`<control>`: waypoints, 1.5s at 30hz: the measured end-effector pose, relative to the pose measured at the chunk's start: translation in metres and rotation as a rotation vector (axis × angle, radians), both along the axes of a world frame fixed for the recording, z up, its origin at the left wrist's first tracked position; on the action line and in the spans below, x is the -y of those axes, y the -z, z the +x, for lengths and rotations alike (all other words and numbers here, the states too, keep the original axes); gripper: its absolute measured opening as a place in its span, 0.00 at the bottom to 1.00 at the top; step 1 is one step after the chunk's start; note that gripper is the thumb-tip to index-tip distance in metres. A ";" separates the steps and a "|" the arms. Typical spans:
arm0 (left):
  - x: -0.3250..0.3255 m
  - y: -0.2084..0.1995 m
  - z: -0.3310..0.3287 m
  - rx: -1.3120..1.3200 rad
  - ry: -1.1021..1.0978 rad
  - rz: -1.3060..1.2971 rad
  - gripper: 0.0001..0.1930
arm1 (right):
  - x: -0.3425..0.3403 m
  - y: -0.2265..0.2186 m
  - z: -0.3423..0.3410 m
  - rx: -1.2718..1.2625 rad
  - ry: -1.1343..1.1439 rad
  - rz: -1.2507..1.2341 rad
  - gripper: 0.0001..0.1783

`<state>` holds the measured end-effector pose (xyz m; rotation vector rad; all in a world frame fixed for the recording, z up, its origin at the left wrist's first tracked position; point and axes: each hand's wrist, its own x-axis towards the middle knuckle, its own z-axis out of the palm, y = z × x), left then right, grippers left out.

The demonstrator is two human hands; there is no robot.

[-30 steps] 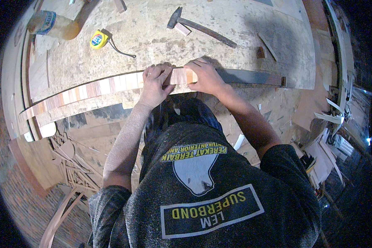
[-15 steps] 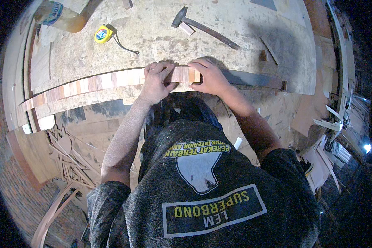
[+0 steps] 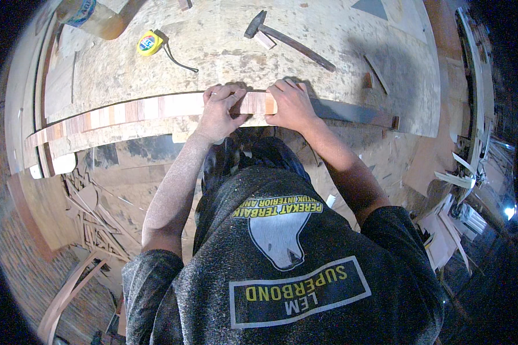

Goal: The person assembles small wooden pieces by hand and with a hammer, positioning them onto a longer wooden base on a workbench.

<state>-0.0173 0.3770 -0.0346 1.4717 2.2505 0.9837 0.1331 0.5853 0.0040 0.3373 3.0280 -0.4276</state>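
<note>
A long row of small wooden pieces (image 3: 129, 114) in pale, pink, brown and orange tones lies side by side along the near edge of the workbench (image 3: 172, 75). My left hand (image 3: 219, 112) is closed across this row, fingers over its far side and thumb at the near side. At the row's right end, beside an orange-brown piece, my right hand (image 3: 293, 104) pinches the last pieces, its fingers bent over the far edge. Between my hands a short stretch of the row shows. Right of them runs a dark grey strip (image 3: 351, 111) with a small brown block (image 3: 395, 122) at its end.
Farther back on the bench lie a yellow tape measure (image 3: 149, 43), a hammer (image 3: 290, 40) resting by a small wood piece, and a bottle (image 3: 92, 20) on its side. Thin offcuts (image 3: 380, 73) are at the right. Wood scraps (image 3: 89, 213) litter the floor at the left.
My right hand's fingers have drawn in closer around the row's end and cover more of it. My left hand keeps its hold. The whole view has shifted slightly.
</note>
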 end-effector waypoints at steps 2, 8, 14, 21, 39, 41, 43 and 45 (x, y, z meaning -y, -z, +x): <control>0.000 0.002 0.000 0.017 -0.001 -0.007 0.33 | -0.001 0.002 -0.002 0.020 -0.009 0.013 0.35; 0.001 0.004 0.001 0.018 0.007 -0.001 0.35 | -0.003 0.006 -0.004 0.030 -0.042 0.024 0.34; 0.001 0.003 0.002 0.014 0.022 -0.045 0.36 | -0.001 0.002 -0.005 0.078 -0.035 0.000 0.35; -0.002 -0.006 -0.001 0.028 0.058 -0.105 0.39 | -0.012 -0.009 0.002 0.112 0.031 -0.182 0.49; 0.095 -0.094 -0.022 -0.172 -0.575 0.290 0.28 | 0.047 0.040 -0.066 0.076 -0.071 0.066 0.54; 0.092 -0.098 -0.020 -0.219 -0.541 0.284 0.29 | 0.040 0.041 -0.068 -0.033 -0.114 0.071 0.55; 0.092 -0.099 -0.009 -0.213 -0.533 0.281 0.29 | 0.034 0.042 -0.070 -0.054 -0.045 -0.021 0.55; 0.090 -0.097 -0.003 -0.186 -0.550 0.290 0.28 | 0.027 0.003 -0.081 -0.025 0.018 -0.101 0.56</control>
